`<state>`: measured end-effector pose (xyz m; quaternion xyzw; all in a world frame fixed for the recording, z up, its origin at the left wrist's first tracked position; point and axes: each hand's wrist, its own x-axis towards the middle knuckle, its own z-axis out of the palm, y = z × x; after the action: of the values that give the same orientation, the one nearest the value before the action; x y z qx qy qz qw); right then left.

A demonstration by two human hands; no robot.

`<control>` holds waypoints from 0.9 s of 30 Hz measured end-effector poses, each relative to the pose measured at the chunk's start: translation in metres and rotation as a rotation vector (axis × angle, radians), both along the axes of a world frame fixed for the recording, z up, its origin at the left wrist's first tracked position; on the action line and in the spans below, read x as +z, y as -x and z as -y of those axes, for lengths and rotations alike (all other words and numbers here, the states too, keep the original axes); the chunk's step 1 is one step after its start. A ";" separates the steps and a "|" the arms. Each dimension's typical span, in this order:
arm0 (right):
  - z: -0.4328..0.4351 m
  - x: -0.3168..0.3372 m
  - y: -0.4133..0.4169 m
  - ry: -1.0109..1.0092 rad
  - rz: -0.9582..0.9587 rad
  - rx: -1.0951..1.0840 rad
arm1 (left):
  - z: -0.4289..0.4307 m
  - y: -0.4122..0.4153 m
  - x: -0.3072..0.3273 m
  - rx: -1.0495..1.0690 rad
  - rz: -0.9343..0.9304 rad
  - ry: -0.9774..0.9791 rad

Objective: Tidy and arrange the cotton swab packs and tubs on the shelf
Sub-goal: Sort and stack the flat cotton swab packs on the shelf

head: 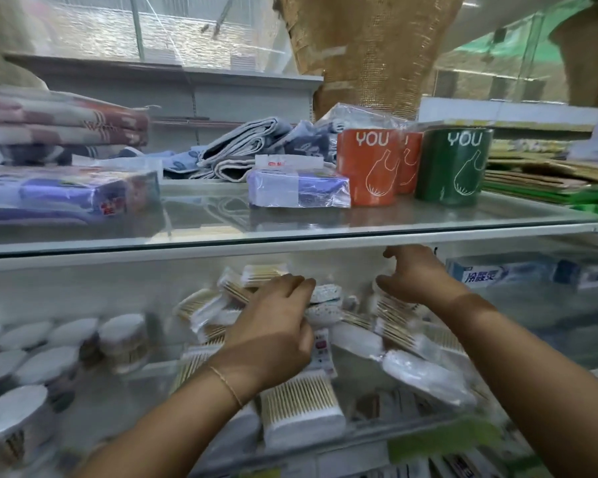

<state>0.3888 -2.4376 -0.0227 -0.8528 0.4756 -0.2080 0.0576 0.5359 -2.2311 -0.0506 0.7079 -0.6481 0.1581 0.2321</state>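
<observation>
- Many clear plastic cotton swab packs, each showing pale wooden sticks with white cotton ends, lie heaped in the middle of the lower shelf, from its front edge back toward the rear.
- Two small white dotted packs sit one over the other within the heap, just beside the fingertips of the left hand.
- Round clear tubs with white lids stand upright in rows at the shelf's left end; swab sticks show through their walls.
- Nearest the front edge, one pack lies with its sticks running front to back and a band of cotton ends toward that edge. The packs beyond the left hand tilt with their sticks on a diagonal. Those below the right hand slant the other way, so the long axes do not agree.
- With a thin gold chain bracelet on its wrist, the left hand lies on the heap, fingers bent down over the packs; blur hides whether they close on one.
- Over the heap's right side, just under the front edge of the glass upper shelf, the right hand hovers with fingers apart, reaching leftward, nothing in them.
- Toward the upper shelf's right end stand two orange cylinders and a green cylinder, printed YOU. A purple flat pack lies beside them, with folded grey-blue towels behind.
- Blue-and-white toothpaste boxes lie at the lower shelf's right end.
</observation>
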 end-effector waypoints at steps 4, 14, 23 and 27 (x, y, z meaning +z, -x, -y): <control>0.020 -0.010 0.002 -0.069 -0.022 -0.002 | 0.007 0.007 -0.004 0.032 -0.009 0.002; 0.040 -0.025 -0.002 -0.073 -0.100 0.075 | 0.011 0.015 -0.007 0.100 -0.012 -0.054; 0.030 -0.009 -0.002 0.014 -0.014 0.050 | 0.001 0.008 -0.004 0.082 -0.016 -0.057; -0.002 0.013 -0.005 0.059 0.048 0.079 | -0.004 0.005 0.002 0.059 -0.012 -0.035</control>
<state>0.3942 -2.4351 -0.0099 -0.8670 0.4336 -0.2399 0.0520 0.5311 -2.2266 -0.0488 0.7316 -0.6281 0.1493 0.2189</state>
